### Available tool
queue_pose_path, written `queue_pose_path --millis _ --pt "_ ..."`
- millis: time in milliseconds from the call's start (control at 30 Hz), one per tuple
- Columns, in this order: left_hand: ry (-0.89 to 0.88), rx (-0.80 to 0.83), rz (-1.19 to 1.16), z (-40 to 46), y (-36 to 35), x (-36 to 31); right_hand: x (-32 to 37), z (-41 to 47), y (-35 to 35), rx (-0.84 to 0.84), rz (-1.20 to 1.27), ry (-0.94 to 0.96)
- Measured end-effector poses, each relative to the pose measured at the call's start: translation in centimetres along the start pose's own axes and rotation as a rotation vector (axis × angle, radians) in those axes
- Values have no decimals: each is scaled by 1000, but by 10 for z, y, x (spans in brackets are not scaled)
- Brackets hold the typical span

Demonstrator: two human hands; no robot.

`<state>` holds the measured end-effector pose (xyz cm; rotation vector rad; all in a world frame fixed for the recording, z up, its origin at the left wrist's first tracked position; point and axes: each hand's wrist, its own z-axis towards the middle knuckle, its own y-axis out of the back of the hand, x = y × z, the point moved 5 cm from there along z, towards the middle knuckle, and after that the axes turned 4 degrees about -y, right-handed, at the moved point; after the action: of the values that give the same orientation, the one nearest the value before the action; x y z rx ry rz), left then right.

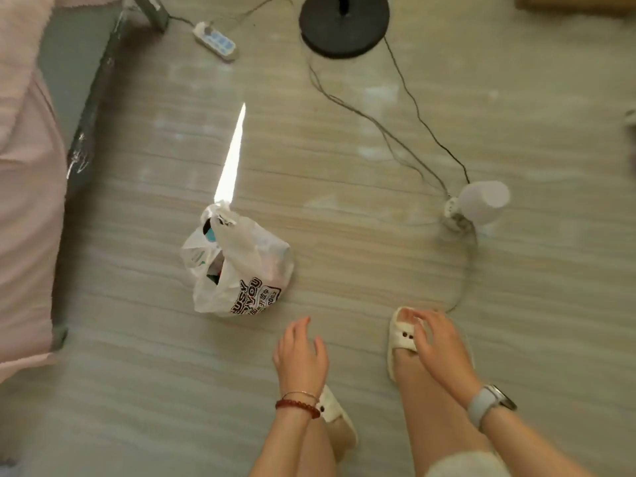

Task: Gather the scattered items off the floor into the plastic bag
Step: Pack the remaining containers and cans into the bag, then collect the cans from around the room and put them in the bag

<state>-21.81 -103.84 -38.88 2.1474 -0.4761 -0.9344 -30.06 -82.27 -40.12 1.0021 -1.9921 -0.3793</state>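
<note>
The left hand (pixel 301 352) is hovering empty with fingers spread, near the plastic bag (pixel 237 265). The right hand (pixel 438 342) is hanging loosely open above a sandalled foot (pixel 404 333). The bag is sitting filled on the floor (pixel 344 201), handles upright.

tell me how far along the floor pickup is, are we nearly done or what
Looks nearly done. The plastic bag stands on the floor already bulging with items, handles up. Nothing is in hand: the left hand and right hand are both empty, near the slippers. No loose clutter shows on the floor nearby; what remains is the power strip, cords, a black round base and a white cylinder, which may not be pickup items.
</note>
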Motion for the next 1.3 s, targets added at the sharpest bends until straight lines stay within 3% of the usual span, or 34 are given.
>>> queue_pose_path --millis 333,600,800,1000,1300 --pt "-536 330 300 -34 -9 -263 -97 -110 187 -235 176 -469" --pt "-895 494 460 -45 -65 -427 -139 -156 258 -509 457 -740" --pt "-1191 744 639 -77 -112 -511 -146 -181 278 -757 719 -1003" --pt "-1494 834 680 -96 -145 -581 -135 -184 274 -949 943 -1165" --pt "-1790 1056 837 -187 -208 -595 -134 -207 249 -1191 1228 -1330"
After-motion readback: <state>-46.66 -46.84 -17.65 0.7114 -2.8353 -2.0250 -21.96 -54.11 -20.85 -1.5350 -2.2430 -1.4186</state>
